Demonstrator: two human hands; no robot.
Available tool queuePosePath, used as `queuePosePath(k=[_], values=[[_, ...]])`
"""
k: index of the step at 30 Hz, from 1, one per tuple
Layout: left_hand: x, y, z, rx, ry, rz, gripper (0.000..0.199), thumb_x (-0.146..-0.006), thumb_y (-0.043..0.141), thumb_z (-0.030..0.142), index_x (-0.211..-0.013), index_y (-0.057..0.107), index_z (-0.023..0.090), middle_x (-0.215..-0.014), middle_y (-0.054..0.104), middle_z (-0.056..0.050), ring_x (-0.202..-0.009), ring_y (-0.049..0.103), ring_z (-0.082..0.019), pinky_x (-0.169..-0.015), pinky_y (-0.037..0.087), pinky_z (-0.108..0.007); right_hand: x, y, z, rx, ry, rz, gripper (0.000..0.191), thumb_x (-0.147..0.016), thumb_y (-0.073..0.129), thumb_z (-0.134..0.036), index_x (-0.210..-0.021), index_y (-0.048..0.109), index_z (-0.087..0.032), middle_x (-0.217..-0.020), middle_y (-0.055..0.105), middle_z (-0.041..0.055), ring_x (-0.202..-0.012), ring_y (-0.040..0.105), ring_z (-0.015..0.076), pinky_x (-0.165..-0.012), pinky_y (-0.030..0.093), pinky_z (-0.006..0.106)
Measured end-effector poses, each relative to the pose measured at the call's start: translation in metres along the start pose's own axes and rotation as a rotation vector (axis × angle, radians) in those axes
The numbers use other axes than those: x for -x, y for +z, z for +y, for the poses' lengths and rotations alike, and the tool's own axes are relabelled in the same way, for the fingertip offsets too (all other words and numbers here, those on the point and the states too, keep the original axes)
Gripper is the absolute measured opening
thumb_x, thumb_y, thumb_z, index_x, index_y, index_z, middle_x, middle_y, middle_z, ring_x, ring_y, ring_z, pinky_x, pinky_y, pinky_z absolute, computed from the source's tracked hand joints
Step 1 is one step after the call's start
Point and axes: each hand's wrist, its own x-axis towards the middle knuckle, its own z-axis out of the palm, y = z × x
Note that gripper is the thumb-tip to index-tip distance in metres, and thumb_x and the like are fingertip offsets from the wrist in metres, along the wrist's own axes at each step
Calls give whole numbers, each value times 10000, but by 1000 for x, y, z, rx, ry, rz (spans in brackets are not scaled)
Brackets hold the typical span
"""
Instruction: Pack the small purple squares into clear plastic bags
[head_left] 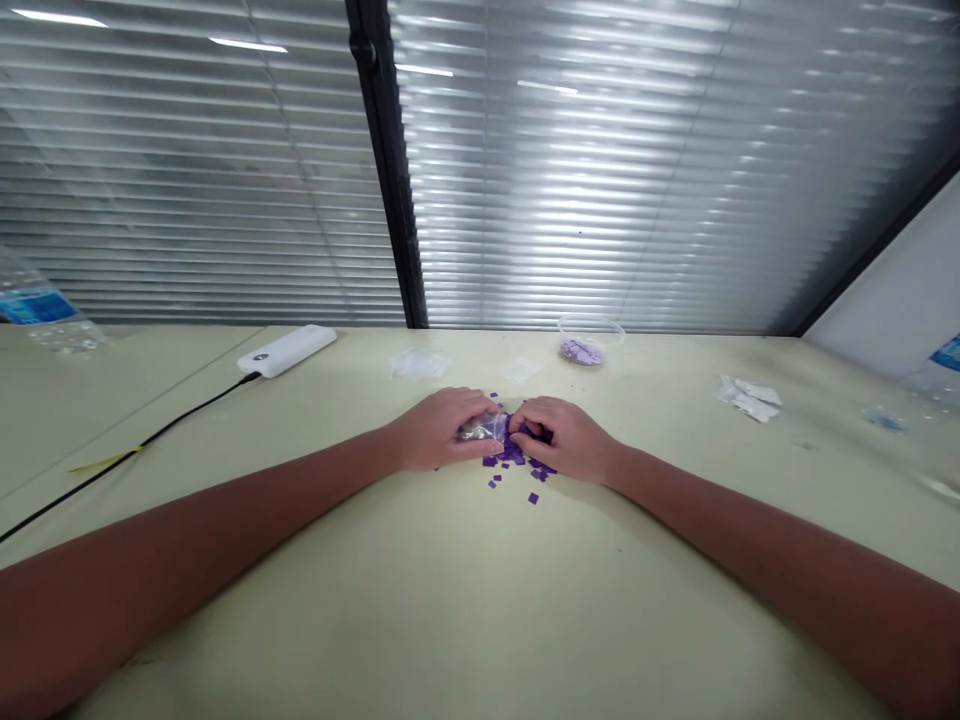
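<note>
Dozens of purple squares (513, 452) lie heaped and scattered on the tabletop (420, 600) in my feed. Left hand (442, 428) has fingers half curled round a clear plastic bag (480, 430), holding it; right hand's (566, 440) are bunched over the heap, can't tell if they've got any. I'd say unfinished: plenty loose, bag's contents unclear.

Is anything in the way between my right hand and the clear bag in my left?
Nothing visible blocks it: your right hand is beside the clear bag in your left hand, purple squares scattered around them.
</note>
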Motion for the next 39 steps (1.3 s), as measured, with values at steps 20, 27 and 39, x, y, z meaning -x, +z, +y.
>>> queuePosePath(k=[20, 27, 39], values=[[3, -2, 1, -6, 12, 25, 461, -957, 578, 618, -1187, 657, 226, -1005, 680, -66, -910, 608, -237, -810, 434, -335, -1, 2, -2, 1, 3, 28, 51, -916, 650, -172, -889, 637, -213, -703, 515, -35, -689, 497, 139, -683, 376, 260], [4, -2, 0, -17, 4, 23, 444, -955, 587, 620, -1168, 654, 237, -992, 683, -54, -920, 612, -239, -803, 427, -331, -3, 4, -2, 1, -10, 33, 77, -890, 659, -142, -906, 636, -214, -723, 533, -33, -711, 521, 141, -694, 387, 258], [7, -4, 1, -18, 57, 52, 398, -1042, 464, 557, -1169, 644, 225, -1021, 683, -69, -941, 602, -237, -825, 432, -336, -5, 5, -5, -10, -25, 46, 77, -911, 652, -159, -866, 626, -215, -705, 533, -33, -692, 519, 140, -682, 402, 261]])
